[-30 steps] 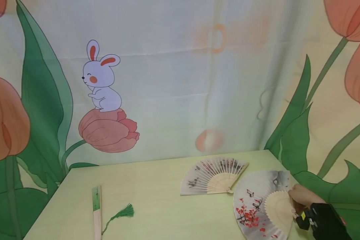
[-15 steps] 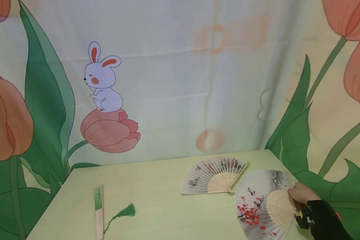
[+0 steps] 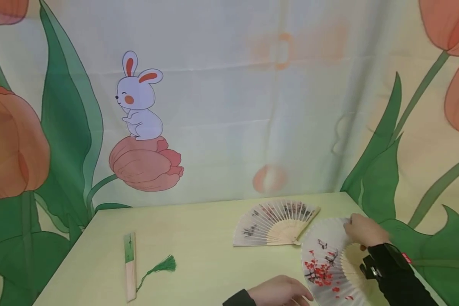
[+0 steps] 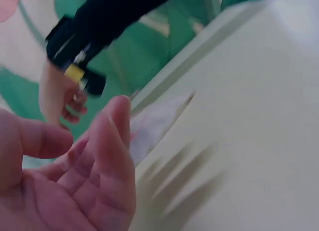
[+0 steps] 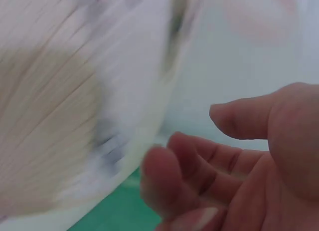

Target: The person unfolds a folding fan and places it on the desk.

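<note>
An opened folding fan (image 3: 317, 272) with red blossoms and birds lies at the table's right side. My right hand (image 3: 367, 231) is over its upper right edge and hides part of it. The right wrist view has the pale fan leaf (image 5: 60, 101) beside the right hand (image 5: 234, 166), whose thumb stands apart from loosely bent fingers. My left hand (image 3: 281, 291) is at the fan's lower left, fingertips close to its edge. Up close in the left wrist view, the left hand (image 4: 84, 176) has relaxed fingers with nothing between them, and the fan (image 4: 154, 126) shows behind.
A second opened fan (image 3: 279, 225) lies at the back, close to the first. Toward the left is a folded fan (image 3: 130, 272) with a green tassel (image 3: 166, 264). Printed curtains (image 3: 214, 127) stand behind and beside the table (image 3: 195, 229).
My right hand has let go of the blossom fan's right side and moved up and left to its upper edge. The left hand has come in from below.
</note>
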`<state>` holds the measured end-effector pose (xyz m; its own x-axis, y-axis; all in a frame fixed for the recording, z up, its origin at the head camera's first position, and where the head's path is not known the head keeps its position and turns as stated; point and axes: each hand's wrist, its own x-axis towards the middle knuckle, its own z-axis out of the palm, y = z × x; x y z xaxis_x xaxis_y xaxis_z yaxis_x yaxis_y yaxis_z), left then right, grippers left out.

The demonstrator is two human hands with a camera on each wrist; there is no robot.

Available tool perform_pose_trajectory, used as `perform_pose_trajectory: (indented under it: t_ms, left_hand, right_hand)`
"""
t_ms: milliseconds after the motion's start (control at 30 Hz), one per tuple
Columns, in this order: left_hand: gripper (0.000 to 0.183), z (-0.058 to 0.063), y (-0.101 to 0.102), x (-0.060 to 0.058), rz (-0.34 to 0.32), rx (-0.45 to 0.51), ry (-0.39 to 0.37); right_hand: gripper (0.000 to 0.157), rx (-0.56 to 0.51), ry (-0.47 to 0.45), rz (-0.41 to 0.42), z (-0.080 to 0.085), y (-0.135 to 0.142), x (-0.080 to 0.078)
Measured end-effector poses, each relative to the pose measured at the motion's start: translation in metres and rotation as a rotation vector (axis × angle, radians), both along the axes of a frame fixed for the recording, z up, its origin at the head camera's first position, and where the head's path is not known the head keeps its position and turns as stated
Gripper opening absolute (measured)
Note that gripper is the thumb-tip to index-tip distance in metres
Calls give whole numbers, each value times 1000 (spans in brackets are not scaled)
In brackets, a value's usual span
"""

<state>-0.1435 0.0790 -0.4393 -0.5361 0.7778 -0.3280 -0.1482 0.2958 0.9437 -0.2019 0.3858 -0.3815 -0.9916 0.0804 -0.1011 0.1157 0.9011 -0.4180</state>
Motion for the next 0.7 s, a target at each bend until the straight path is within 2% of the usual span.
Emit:
perform_pose_trajectory:
  t_ms: [33,100,233,300,400,567,700]
  left_hand:
    - [28,1,-8,-3,105,23,-113]
    - [27,5,-26,-14,159,38,-115]
    - [29,16,-68,-42,299,46,-14]
    - [31,23,-93,-56,373,37,12]
    - [34,34,-132,-73,457,6,49]
    - [34,49,-190,-86,541,-76,148]
    - [31,58,-224,-91,600,-162,231]
  right_hand:
    - [32,22,14,20,4,-9,-1]
    - [33,57,39,46,11,-27,-5]
    - [29,68,84,109,22,-71,-10]
    - [30,75,105,143,26,-96,-14]
    - [22,116,143,196,25,-134,-20]
    - [14,182,181,289,20,-193,-26]
    - [19,228,198,338,17,-233,-27]
